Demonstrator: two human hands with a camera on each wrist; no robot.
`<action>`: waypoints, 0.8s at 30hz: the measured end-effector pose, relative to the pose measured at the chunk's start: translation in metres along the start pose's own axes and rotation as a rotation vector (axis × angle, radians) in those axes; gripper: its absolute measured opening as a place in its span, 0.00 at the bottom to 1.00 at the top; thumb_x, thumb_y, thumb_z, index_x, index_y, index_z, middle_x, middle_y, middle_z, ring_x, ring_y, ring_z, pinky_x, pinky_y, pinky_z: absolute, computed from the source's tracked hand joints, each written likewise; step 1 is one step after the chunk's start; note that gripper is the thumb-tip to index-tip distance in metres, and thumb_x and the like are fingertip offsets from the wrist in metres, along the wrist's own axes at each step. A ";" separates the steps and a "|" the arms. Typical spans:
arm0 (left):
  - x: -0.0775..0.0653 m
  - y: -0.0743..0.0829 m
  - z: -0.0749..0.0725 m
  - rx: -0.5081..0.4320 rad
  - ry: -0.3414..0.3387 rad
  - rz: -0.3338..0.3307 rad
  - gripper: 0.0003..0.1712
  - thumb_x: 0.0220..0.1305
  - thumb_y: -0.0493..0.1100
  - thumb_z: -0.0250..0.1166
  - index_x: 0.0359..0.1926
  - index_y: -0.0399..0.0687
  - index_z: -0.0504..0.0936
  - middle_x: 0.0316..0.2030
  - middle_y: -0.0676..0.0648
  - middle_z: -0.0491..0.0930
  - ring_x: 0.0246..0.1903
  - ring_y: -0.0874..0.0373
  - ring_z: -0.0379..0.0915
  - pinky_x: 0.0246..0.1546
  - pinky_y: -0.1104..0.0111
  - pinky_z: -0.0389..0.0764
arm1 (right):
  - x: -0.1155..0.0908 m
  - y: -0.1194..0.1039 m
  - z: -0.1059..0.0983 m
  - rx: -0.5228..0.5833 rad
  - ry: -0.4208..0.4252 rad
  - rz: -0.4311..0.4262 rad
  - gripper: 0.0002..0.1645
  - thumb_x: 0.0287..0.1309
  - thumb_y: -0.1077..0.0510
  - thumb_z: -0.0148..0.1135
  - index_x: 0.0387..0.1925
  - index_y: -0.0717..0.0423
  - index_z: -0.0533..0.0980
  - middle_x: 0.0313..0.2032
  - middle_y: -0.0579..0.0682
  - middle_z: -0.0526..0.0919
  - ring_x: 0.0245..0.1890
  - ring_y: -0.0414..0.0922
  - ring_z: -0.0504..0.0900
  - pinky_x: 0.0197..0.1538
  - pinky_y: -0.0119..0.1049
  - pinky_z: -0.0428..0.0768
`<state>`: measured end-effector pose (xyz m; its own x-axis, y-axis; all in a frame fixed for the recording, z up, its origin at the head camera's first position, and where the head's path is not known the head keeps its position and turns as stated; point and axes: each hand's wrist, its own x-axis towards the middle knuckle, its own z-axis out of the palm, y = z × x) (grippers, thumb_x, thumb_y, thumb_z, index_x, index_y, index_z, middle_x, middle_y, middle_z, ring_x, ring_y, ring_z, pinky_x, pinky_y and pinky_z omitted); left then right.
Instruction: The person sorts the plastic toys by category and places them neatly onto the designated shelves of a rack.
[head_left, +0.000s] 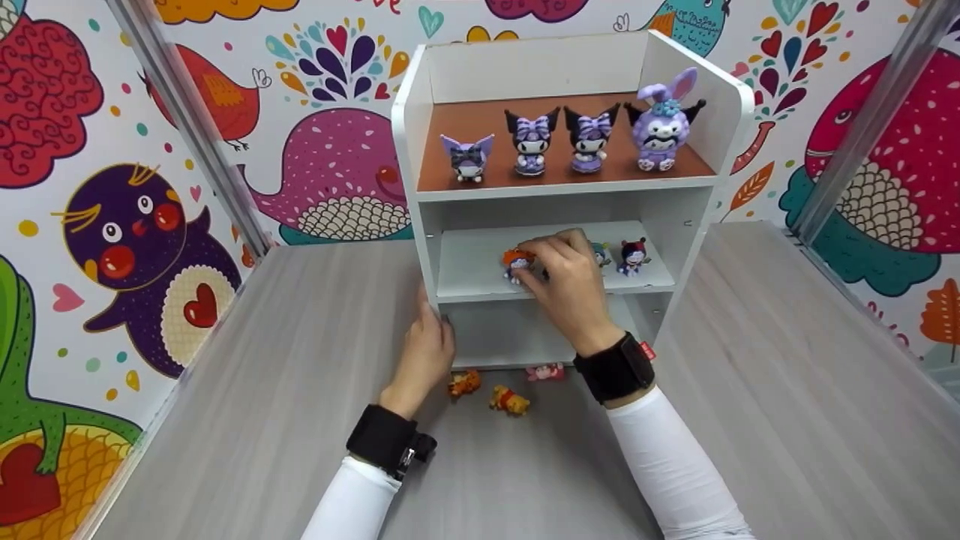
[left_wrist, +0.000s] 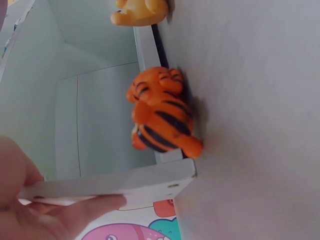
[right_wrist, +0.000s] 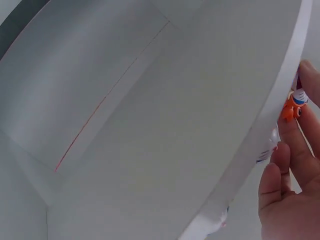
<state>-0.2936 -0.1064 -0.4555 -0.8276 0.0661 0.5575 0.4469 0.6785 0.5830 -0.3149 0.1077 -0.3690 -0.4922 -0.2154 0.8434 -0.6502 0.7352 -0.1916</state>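
My left hand point(head_left: 426, 346) grips the left side panel point(left_wrist: 145, 182) of a white toy shelf, thumb and fingers on either side of it in the left wrist view. On the middle shelf board point(head_left: 480, 287), my right hand point(head_left: 568, 289) pinches a small figurine with an orange top point(head_left: 517, 260). The right wrist view shows that orange part between thumb and fingers, past the board's edge. Right of the hand stand a dark figurine with a red top point(head_left: 632, 257) and another figurine point(head_left: 600, 253) partly hidden by the hand.
A tiger figurine point(head_left: 464, 383), a yellow bear in red point(head_left: 509, 400) and a pink figurine point(head_left: 545, 372) lie before the shelf's base. Several purple figurines, including a bunny-eared one point(head_left: 660, 131), line the brown top board point(head_left: 487, 120). Patterned walls stand behind.
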 end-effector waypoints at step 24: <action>0.001 0.001 0.000 -0.017 -0.002 -0.008 0.39 0.67 0.27 0.52 0.74 0.27 0.43 0.57 0.18 0.73 0.43 0.31 0.82 0.42 0.47 0.83 | -0.003 -0.002 0.009 -0.054 0.033 -0.021 0.17 0.51 0.56 0.77 0.44 0.52 0.85 0.40 0.51 0.89 0.52 0.53 0.76 0.57 0.56 0.64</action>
<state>-0.2937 -0.1062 -0.4547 -0.8315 0.0622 0.5520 0.4465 0.6661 0.5974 -0.3171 0.1006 -0.3759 -0.4586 -0.2103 0.8634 -0.6273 0.7648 -0.1469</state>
